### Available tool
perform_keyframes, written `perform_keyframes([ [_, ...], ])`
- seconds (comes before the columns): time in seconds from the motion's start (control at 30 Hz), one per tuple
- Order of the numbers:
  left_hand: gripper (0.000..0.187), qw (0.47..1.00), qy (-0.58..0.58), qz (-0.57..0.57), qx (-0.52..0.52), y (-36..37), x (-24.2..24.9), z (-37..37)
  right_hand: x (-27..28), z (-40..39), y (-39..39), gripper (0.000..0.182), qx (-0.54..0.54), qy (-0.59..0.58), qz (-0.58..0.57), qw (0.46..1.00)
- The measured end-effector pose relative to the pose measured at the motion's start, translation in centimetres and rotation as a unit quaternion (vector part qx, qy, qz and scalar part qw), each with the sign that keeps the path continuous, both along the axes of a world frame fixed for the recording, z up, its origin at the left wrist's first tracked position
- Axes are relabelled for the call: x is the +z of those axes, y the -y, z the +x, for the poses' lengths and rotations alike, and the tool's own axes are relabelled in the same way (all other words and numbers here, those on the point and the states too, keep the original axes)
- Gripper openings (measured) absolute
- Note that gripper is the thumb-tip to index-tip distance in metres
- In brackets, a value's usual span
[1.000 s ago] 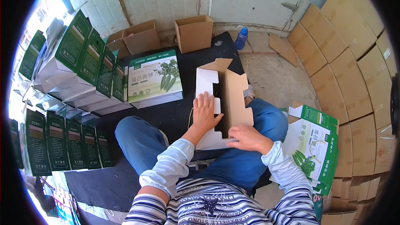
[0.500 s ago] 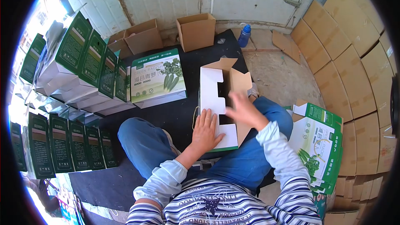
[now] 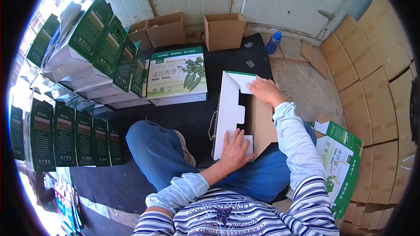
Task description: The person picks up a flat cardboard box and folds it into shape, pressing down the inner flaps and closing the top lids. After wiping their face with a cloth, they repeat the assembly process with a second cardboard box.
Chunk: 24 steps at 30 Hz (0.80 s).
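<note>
A cardboard gift box (image 3: 230, 113) with white notched flaps and a plain brown flap lies partly open between my legs. My left hand (image 3: 236, 152) rests flat with its fingers spread on the white flap at the near end. At the far end, my right hand (image 3: 264, 91) is closed on the white corner flap, its fingertips partly hidden. A dark opening shows between the white side and the brown flap. A thin cord handle (image 3: 212, 126) hangs from the left side of the box.
A printed green radish box (image 3: 177, 76) lies on the black mat (image 3: 166, 116). Several green boxes (image 3: 94, 57) are stacked at left. Flat printed cartons (image 3: 339, 161) lie at right, beside brown cartons (image 3: 367, 74). Open brown boxes (image 3: 224, 32) and a blue bottle (image 3: 274, 43) stand behind.
My right hand has moved away from me to the far end, where the corner flap is now folded inward. My left hand has shifted onto the near end flap. The view has shifted slightly.
</note>
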<state>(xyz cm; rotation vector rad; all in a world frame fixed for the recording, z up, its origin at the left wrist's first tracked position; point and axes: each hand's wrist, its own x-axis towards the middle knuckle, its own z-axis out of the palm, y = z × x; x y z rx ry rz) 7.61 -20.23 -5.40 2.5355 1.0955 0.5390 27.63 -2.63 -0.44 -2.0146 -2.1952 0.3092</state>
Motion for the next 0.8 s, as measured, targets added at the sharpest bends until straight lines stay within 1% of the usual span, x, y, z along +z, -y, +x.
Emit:
perform_keyframes([
  [0.03, 0.057, 1.0, 0.017, -0.02, 0.006, 0.3, 1.0, 0.2, 0.2, -0.2, 0.7, 0.039, 0.011, 0.069, -0.032, 0.997],
  [0.07, 0.064, 1.0, 0.004, -0.01, 0.003, 0.6, 0.9, 0.8, -0.9, 0.3, 1.0, 0.036, 0.04, 0.099, 0.028, 0.994],
  [0.13, 0.077, 1.0, -0.025, 0.01, -0.002, 1.3, 0.6, 2.0, -0.1, 0.6, 1.3, 0.034, 0.016, 0.1, 0.008, 0.995],
  [0.17, 0.074, 0.999, -0.039, 0.011, -0.009, 1.4, 0.3, 2.5, 0.3, 0.6, 1.6, 0.033, 0.003, 0.1, -0.002, 0.995],
  [0.23, 0.068, 0.997, -0.066, 0.015, -0.023, 1.3, -0.1, 3.4, 0.4, 0.9, 1.7, 0.032, -0.037, 0.158, -0.031, 0.986],
  [0.27, 0.062, 0.996, -0.089, 0.016, -0.024, 1.5, -0.1, 3.9, 0.6, 0.8, 1.6, 0.032, -0.055, 0.187, -0.046, 0.98],
  [0.33, 0.05, 0.99, -0.137, 0.017, -0.024, 1.8, -0.2, 4.5, -1.9, 2.5, 0.4, 0.031, -0.072, 0.215, -0.012, 0.974],
  [0.37, 0.046, 0.991, -0.128, 0.024, -0.012, 1.7, -0.7, 4.2, -2.9, 3.6, 0.1, 0.031, -0.082, 0.228, 0.003, 0.97],
  [0.4, 0.042, 0.992, -0.119, 0.029, -0.002, 1.7, -1.3, 3.5, -2.7, 4.3, 0.4, 0.031, -0.032, 0.255, 0.023, 0.966],
  [0.47, 0.035, 0.994, -0.11, 0.023, 0.0, 1.4, -0.6, 1.0, -0.9, 4.0, 1.5, 0.03, -0.064, 0.235, -0.039, 0.969],
  [0.5, 0.036, 0.992, -0.126, 0.027, -0.009, 1.0, -0.2, -0.6, 0.1, 3.9, 2.1, 0.03, -0.081, 0.223, -0.07, 0.969],
  [0.53, 0.032, 0.994, -0.099, 0.042, -0.014, 0.5, 0.2, -2.4, 0.8, 4.1, 2.9, 0.033, -0.073, 0.207, -0.092, 0.971],
  [0.6, 0.031, 0.998, -0.059, 0.019, -0.031, -0.9, 1.2, -6.2, 1.6, 4.4, 4.0, 0.042, -0.054, 0.173, -0.132, 0.975],
  [0.63, 0.029, 0.999, -0.027, 0.0, -0.026, -1.6, 1.6, -7.5, 1.4, 4.9, 4.0, 0.046, -0.068, 0.065, -0.202, 0.975],
  [0.67, 0.03, 0.999, 0.01, -0.041, 0.01, -2.1, 1.4, -8.7, 1.3, 5.4, 3.9, 0.049, -0.08, -0.045, -0.268, 0.959],
  [0.7, 0.032, 0.994, 0.047, -0.081, 0.048, -2.6, 1.3, -9.4, 1.5, 5.4, 3.9, 0.053, -0.089, -0.153, -0.33, 0.927],
  [0.8, 0.043, 0.96, 0.15, -0.115, 0.207, -3.3, 0.5, -8.6, 1.3, 3.8, 5.0, 0.06, -0.09, -0.092, -0.158, 0.979],
])
